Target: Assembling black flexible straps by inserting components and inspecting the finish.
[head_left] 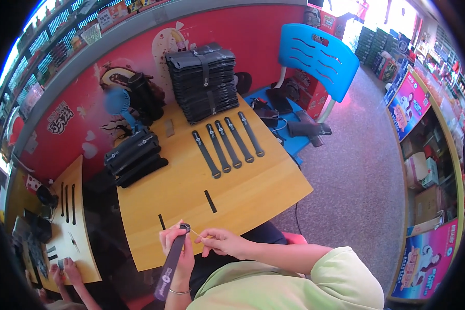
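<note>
My left hand (185,263) grips a dark fabric strap (171,268) that bears a pale printed mark. One end of it hangs down past my wrist, while the other end curls over at my fingertips. Just to the right, my right hand (223,243) pinches a thin, pale, stick-like thing (195,233) that reaches to the curled end; whether it is a stick or a taut thread I cannot tell. On the wooden table ahead lie a short black strip (210,201) and a second black strip (161,221), partly behind my left hand.
Several straps (223,145) lie in a row on the wooden table (263,186). Behind them rises a stack of folded black pieces (204,85); rolled black bundles (134,157) and a blue fan (118,102) sit left. A blue chair (320,59) stands far right. Another person's hands (67,271) work at left.
</note>
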{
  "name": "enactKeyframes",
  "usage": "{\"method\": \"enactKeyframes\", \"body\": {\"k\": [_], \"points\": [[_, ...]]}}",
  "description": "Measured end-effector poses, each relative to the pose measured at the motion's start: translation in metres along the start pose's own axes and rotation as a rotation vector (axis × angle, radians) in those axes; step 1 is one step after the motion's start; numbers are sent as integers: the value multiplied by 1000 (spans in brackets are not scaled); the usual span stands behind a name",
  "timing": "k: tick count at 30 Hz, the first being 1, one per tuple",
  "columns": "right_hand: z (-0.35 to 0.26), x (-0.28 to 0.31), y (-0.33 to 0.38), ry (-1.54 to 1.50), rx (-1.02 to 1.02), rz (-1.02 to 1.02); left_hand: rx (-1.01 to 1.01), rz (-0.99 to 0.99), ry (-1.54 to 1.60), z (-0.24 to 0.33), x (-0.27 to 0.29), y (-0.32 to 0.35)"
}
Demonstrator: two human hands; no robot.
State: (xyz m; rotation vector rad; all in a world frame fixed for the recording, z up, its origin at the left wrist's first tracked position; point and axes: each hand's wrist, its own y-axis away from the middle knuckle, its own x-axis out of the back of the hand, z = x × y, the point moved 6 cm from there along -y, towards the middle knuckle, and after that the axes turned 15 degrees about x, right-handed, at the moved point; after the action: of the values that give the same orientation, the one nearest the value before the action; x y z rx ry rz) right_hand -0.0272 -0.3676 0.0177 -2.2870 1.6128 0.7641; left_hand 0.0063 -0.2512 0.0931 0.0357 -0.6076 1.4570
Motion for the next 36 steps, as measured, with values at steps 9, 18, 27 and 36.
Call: {"method": "enactKeyframes", "body": {"k": [9, 18, 27, 36], "points": [[-17, 2, -2, 302, 212, 56, 82, -43, 194, -21, -13, 11], [-16, -2, 1, 58, 130, 84, 338, -19, 501, -24, -27, 10], [-10, -3, 1, 20, 126, 41, 214, -54, 514, -19, -26, 3], [-12, -3, 0, 49, 115, 20, 146, -89, 472, -23, -23, 5]]}}
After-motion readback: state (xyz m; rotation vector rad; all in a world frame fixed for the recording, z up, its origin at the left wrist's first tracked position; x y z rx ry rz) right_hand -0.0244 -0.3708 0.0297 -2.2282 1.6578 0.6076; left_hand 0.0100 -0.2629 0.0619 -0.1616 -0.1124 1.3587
